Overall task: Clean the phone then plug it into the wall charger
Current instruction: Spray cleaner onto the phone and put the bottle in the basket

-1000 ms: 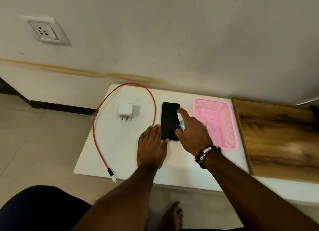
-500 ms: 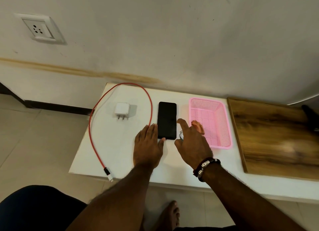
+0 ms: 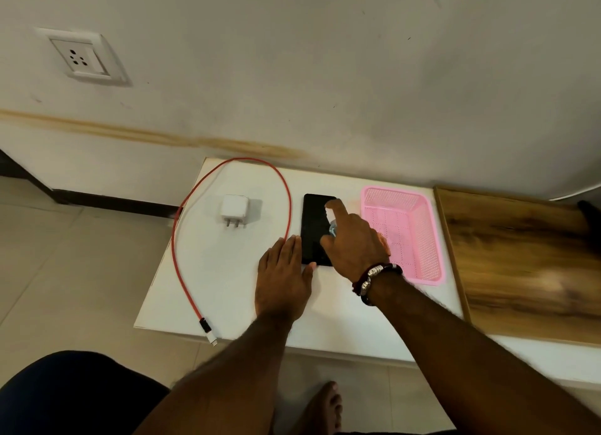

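Observation:
A black phone [image 3: 313, 226] lies face up on the white table [image 3: 227, 272]. My left hand [image 3: 283, 278] rests flat on the table, fingers together, touching the phone's lower left edge. My right hand [image 3: 353, 239] hovers over the phone, gripping a small clear spray bottle [image 3: 331, 229] that is mostly hidden, with the index finger stretched forward on top of it. A white charger plug [image 3: 234, 208] lies left of the phone. A red cable [image 3: 182, 239] loops around the plug, its connector [image 3: 208, 330] at the table's front edge. A wall socket [image 3: 81, 57] is at upper left.
A pink plastic basket [image 3: 422, 239] sits right of the phone. A wooden board [image 3: 520, 265] lies further right. My knee [image 3: 65, 395] and a bare foot [image 3: 325, 408] are below the table's front edge, on a tiled floor.
My right hand, with the spray bottle, came back from the basket's edge to above the phone. The left hand stayed flat beside the phone.

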